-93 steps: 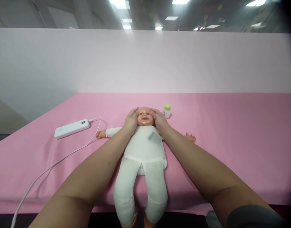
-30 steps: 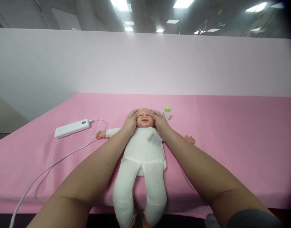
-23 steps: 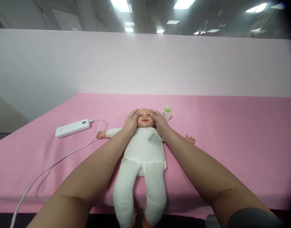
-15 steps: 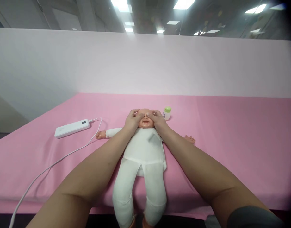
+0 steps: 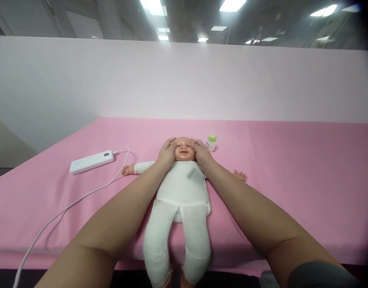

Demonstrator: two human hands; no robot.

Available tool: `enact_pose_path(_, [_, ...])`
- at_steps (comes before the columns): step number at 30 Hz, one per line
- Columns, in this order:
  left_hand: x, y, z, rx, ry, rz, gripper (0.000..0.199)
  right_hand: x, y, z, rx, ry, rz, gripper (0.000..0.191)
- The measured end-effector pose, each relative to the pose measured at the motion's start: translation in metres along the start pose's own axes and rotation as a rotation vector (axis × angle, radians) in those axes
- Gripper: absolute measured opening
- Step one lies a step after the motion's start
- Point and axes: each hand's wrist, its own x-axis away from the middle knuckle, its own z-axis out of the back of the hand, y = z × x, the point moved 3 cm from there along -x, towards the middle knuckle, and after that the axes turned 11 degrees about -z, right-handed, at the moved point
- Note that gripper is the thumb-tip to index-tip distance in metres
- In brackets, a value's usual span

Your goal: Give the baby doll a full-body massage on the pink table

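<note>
A baby doll with a white cloth body lies on its back, its legs toward me and its arms spread sideways. Cupped round one side of its head is my left hand, thumb along the temple. My right hand holds the opposite side the same way. Between the two thumbs the doll's eyes, nose and mouth show. Just beyond my right hand stands a small jar with a green lid; the hand hides part of its left side.
A white power bank lies at the left, its white cable running to the near left edge. Pink cloth covers the table. Behind it rises a white partition.
Both thumbs have moved outward from the middle of the doll's face to its temples, uncovering the eyes. The hands stay at the sides of the head.
</note>
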Motion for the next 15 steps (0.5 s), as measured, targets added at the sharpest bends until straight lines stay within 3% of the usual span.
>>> enact_pose_path(6, [0.001, -0.001, 0.002, 0.065, 0.012, 0.023, 0.038, 0.002, 0.0, 0.003, -0.024, -0.037, -0.034, 0.039])
enact_pose_path(15, [0.005, 0.01, 0.0, -0.007, 0.004, 0.013, 0.054, 0.005, -0.004, -0.001, 0.003, -0.1, 0.027, 0.057])
